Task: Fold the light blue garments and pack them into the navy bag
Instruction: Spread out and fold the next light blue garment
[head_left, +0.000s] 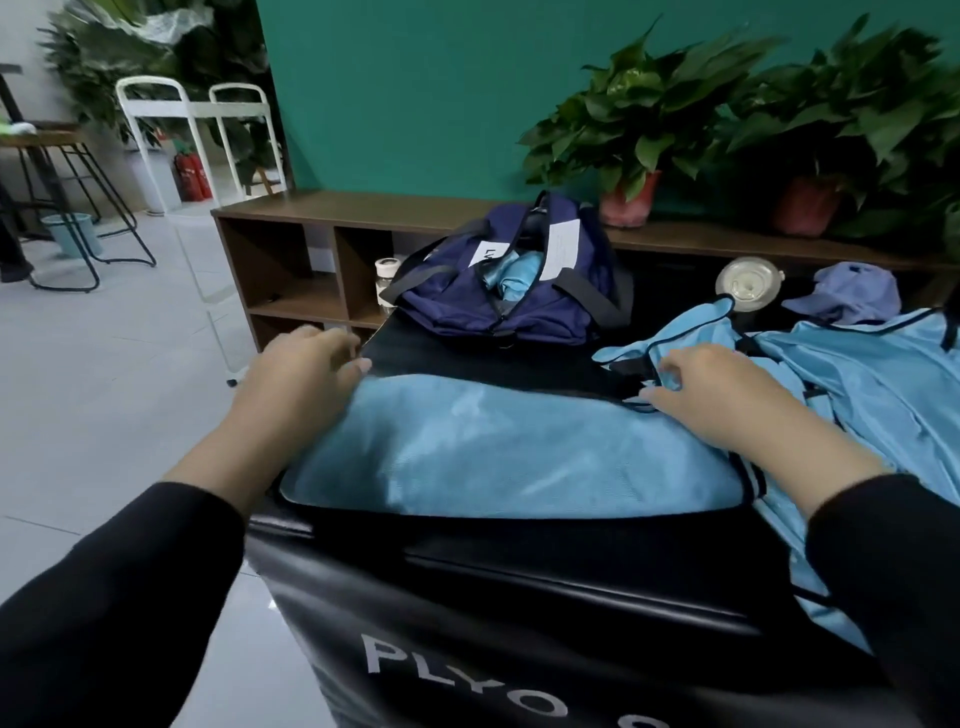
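On top of the black box (519, 597) in front of you lies a folded light blue garment (498, 452), its dark-piped edge toward you. To its right sprawls a loose heap of light blue garments (872, 395), still unfolded. Beyond them the navy bag (498, 291) sits unzipped, with a bundle of light blue cloth (514, 275) already inside its mouth. Your left hand (301, 374) rests at the folded garment's far left corner, fingers relaxed and gripping nothing. Your right hand (711, 389) lies at its far right corner, fingertips pinching a fold of blue fabric.
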